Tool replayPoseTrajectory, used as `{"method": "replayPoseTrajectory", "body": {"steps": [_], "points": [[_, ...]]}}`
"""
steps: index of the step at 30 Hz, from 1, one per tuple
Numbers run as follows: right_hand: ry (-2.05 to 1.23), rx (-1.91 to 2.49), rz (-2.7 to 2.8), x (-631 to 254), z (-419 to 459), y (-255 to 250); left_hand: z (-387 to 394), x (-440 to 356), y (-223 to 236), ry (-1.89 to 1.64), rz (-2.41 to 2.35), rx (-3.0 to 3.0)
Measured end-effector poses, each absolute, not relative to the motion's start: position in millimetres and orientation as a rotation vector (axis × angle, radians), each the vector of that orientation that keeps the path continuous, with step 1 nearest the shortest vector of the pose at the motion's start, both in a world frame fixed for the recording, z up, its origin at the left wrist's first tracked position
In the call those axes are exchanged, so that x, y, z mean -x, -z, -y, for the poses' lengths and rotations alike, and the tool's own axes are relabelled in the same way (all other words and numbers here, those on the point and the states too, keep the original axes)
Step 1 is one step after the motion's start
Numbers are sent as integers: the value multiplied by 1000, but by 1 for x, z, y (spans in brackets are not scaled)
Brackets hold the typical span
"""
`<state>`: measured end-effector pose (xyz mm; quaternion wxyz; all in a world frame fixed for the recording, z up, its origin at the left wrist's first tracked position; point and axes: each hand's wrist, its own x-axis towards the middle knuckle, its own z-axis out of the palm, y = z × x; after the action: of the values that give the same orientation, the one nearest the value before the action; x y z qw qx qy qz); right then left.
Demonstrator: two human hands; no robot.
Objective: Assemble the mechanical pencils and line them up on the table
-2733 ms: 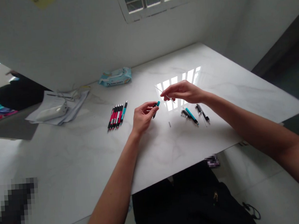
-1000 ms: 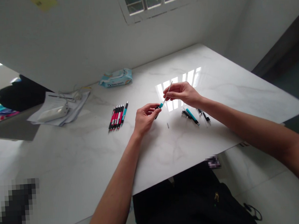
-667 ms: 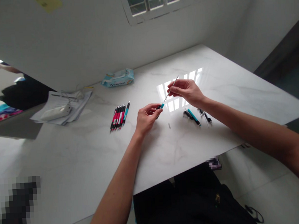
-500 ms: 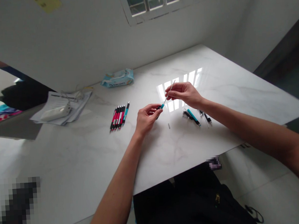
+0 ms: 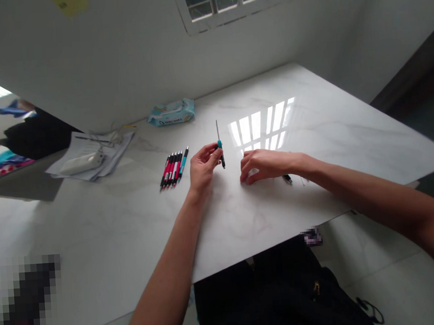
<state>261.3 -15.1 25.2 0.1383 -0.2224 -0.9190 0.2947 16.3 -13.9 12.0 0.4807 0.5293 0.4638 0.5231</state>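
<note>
My left hand [image 5: 201, 169] pinches a teal and black pen part [image 5: 221, 153] upright above the white marble table [image 5: 132, 221], with a thin refill [image 5: 217, 129] sticking up out of it. My right hand [image 5: 263, 164] rests low on the table just right of it, fingers curled down onto the spot where a small loose piece lay; what is under the fingertips is hidden. Behind that hand, loose pen parts [image 5: 287, 179] are mostly covered by the wrist.
A row of several red, black and teal pens [image 5: 173, 167] lies left of my left hand. A blue wipes pack [image 5: 170, 112] sits by the wall. Papers with a white device [image 5: 86, 156] lie at far left. A dark bag [image 5: 284, 295] is below the table edge.
The refill has gone from my right hand into the pen part, which my left hand now holds upright. My right hand has dropped to the table near the small piece.
</note>
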Motion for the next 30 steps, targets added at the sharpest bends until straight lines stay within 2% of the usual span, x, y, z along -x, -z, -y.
{"method": "replayPoseTrajectory", "body": {"steps": [7, 15, 30], "points": [[-833, 670, 2609, -255, 20, -24, 18, -17, -11, -1162, -1305, -1602], [-757, 962, 2005, -291, -19, -24, 15, -8, -5, -999, -1354, -1619], [-871, 888, 1869, -298, -21, -26, 24, -11, -18, -887, -1345, -1676]]}}
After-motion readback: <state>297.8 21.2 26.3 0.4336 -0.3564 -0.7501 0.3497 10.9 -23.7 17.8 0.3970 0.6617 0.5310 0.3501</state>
